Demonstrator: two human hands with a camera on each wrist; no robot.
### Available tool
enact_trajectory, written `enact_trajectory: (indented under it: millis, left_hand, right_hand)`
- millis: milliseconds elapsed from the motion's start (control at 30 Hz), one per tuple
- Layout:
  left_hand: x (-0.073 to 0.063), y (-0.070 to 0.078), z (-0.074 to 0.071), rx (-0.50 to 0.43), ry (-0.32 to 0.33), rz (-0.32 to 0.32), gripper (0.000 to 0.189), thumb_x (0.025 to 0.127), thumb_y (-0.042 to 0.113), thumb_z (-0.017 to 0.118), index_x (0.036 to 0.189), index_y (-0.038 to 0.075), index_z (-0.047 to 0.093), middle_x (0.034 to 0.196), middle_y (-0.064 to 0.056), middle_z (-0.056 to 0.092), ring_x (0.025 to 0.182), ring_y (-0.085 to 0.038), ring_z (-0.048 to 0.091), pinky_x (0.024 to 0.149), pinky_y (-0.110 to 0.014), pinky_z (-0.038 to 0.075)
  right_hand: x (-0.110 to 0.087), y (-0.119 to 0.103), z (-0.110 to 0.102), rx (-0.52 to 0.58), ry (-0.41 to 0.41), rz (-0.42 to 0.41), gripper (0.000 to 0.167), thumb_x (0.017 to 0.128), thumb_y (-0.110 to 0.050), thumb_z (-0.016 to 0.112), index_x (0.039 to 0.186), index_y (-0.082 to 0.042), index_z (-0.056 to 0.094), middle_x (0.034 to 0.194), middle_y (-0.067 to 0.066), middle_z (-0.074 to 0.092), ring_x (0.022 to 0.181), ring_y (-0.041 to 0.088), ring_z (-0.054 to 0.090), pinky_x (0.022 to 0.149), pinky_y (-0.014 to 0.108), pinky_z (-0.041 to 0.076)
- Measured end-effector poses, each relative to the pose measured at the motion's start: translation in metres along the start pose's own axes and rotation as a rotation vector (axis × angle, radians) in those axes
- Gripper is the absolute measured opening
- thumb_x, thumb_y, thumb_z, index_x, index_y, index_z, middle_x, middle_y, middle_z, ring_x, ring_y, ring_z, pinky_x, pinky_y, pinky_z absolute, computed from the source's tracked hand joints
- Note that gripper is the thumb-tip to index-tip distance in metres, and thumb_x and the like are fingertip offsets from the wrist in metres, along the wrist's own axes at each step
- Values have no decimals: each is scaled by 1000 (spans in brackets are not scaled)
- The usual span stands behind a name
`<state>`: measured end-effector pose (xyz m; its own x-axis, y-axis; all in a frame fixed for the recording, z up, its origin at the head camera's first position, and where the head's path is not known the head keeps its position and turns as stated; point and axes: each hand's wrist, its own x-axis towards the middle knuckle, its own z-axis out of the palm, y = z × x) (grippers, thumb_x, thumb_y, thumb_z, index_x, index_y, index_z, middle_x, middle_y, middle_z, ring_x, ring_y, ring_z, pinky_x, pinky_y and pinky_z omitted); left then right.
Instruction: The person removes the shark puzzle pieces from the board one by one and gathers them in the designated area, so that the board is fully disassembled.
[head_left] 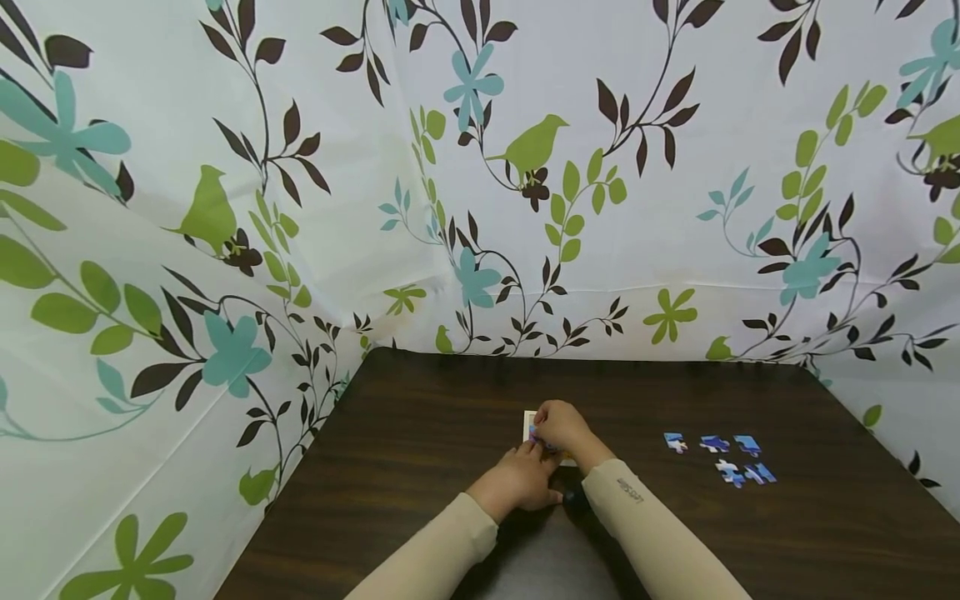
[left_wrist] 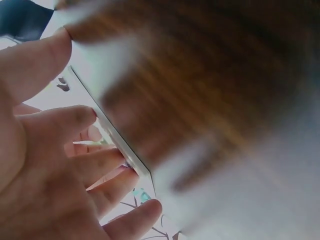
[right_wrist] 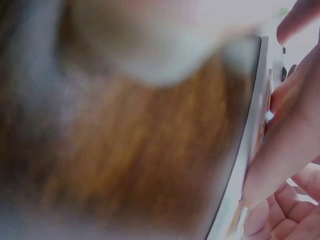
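Note:
A small pale-framed puzzle board [head_left: 529, 417] lies on the table in the head view, mostly hidden under both hands. My left hand [head_left: 521, 477] rests at its near left side, fingers extended; in the left wrist view the fingertips [left_wrist: 117, 156] meet the board's edge [left_wrist: 127, 145]. Bent over the board is my right hand [head_left: 564, 427], its fingertips down beside a bit of blue and purple picture. The right wrist view has its thumb [right_wrist: 272, 155] along the board's rim [right_wrist: 235, 185]; I cannot tell whether a puzzle piece is between its fingers.
Several loose blue, purple and white puzzle pieces [head_left: 715, 444] lie on the dark wooden table [head_left: 420, 417] to the right of the board. A small dark object [head_left: 573, 497] sits close to both wrists. Patterned cloth [head_left: 600, 275] hangs behind and beside the table.

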<state>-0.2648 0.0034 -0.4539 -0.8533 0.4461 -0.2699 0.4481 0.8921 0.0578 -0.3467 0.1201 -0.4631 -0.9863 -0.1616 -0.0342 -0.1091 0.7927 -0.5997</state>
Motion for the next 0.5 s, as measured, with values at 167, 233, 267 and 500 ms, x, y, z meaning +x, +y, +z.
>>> enact_trajectory:
  millis: [167,233,267,500]
  left_hand:
    - [-2,3,-1,-11,0,-17,71,95,56,57,157,34,29,166,-5,21,152,-25,22,118,-45,33]
    - [-2,3,0,-20,-1,-25,71,95,55,57,157,34,29,166,-4,20,152,-24,22,118,-44,34]
    - [-2,3,0,-21,0,-28,71,95,55,57,157,35,29,166,-4,20,152,-24,22,118,-44,34]
    - [0,3,3,-4,1,-36,71,94,58,55,156,36,30,165,-3,22,152,-24,23,118,-44,33]
  right_hand:
    - [-1,1,0,37,17,-1,7,81,-9,76,82,-8,69,83,4,66,74,19,58,66,32,49]
    - [-1,2,0,55,20,-3,7,80,-8,76,81,-7,69,82,5,66,73,19,58,63,31,49]
    - [-1,2,0,63,20,-4,7,80,-7,76,81,-7,69,82,5,66,72,19,58,62,31,49]
    - [-1,5,1,126,20,-26,9,82,-7,76,80,-8,68,80,3,65,74,18,58,65,30,49]
